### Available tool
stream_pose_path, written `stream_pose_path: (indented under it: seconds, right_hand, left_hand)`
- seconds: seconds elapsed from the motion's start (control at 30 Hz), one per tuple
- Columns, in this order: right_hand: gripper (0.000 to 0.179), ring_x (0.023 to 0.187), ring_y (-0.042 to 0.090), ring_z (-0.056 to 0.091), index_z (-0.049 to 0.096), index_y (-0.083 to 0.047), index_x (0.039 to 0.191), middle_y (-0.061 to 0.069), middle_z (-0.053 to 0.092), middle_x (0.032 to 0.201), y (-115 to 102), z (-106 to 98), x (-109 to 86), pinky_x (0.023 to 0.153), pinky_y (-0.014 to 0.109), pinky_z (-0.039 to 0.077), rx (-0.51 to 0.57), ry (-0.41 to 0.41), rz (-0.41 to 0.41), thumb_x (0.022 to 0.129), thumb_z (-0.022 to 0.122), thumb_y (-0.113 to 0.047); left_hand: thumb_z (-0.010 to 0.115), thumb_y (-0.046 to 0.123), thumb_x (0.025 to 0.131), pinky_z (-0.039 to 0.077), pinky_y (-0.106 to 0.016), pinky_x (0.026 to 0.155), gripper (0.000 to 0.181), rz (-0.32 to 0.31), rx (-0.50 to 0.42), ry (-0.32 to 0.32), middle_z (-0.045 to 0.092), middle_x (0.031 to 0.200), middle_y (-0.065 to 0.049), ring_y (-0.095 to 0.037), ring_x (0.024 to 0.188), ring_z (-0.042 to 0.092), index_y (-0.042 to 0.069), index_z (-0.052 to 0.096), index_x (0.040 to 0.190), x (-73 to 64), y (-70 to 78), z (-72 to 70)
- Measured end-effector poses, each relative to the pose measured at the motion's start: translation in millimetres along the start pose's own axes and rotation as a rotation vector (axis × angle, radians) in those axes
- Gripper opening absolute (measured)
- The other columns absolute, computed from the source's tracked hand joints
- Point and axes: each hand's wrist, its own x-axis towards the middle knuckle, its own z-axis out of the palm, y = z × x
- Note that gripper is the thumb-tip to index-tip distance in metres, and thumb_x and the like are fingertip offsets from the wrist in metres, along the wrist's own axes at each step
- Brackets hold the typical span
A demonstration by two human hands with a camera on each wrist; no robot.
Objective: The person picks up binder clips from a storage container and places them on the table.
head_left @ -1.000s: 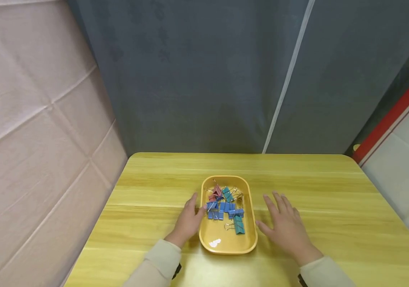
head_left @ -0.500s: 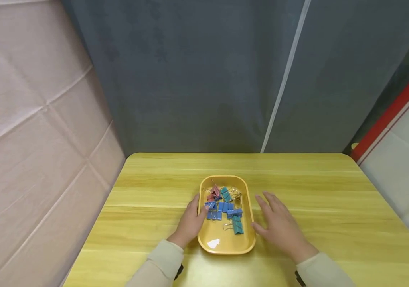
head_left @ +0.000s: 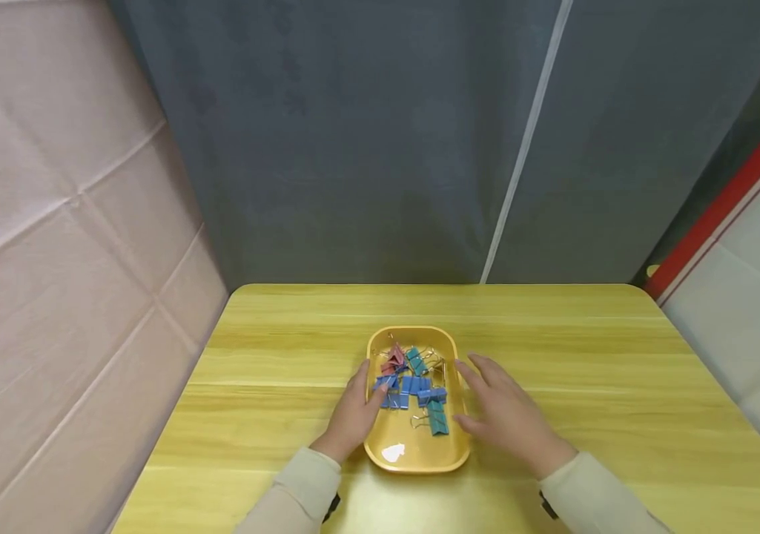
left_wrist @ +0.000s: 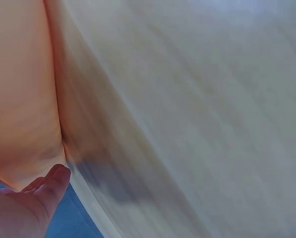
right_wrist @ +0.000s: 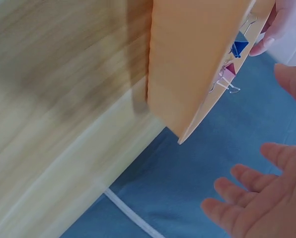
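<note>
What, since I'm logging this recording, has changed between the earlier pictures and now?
The right hand moved left, up to the tray's right side; the left hand edged right, its thumb reaching farther over the tray's left side. No clear new grip or release shows. The tray and its binder clips stayed put.

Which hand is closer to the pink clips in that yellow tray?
The left. The left hand is at the left side of the tray, near the pink clips; the right hand is by the opposite side.
</note>
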Motion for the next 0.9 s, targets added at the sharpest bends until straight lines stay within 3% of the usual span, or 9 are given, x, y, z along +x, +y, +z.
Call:
stream_pose_path:
  seconds: [0.37,0.57,0.9]
  right_hand:
    - [0.077,0.131,0.039,0.043,0.048,-0.007,0.141,0.018,0.046,0.143,-8.3,6.4,7.2,0.104,0.051,0.043,0.024,-0.108,-0.056,0.076,0.079,-0.033]
    - [0.076,0.129,0.039,0.045,0.048,-0.006,0.141,0.020,0.048,0.141,-9.7,7.2,8.3,0.105,0.052,0.041,0.041,-0.130,-0.083,0.076,0.080,-0.031]
    - [0.073,0.121,0.038,0.053,0.052,-0.004,0.138,0.020,0.054,0.134,-13.3,8.2,10.4,0.097,0.051,0.049,0.080,-0.183,-0.125,0.075,0.081,-0.025]
  left_hand:
    - [0.046,0.037,0.101,0.023,-0.056,0.114,0.067,-0.007,-0.004,0.007,0.027,0.156,-0.018,-0.041,0.139,0.030,0.007,0.019,0.154,-1.2,0.7,0.6]
    - [0.046,0.038,0.101,0.024,-0.056,0.114,0.067,-0.011,-0.007,0.007,0.027,0.155,-0.018,-0.041,0.139,0.030,0.009,0.019,0.155,-1.2,1.4,1.9]
    - [0.046,0.038,0.101,0.025,-0.057,0.113,0.066,-0.009,-0.001,0.014,0.028,0.155,-0.019,-0.042,0.138,0.032,0.009,0.019,0.155,0.0,-1.4,5.5]
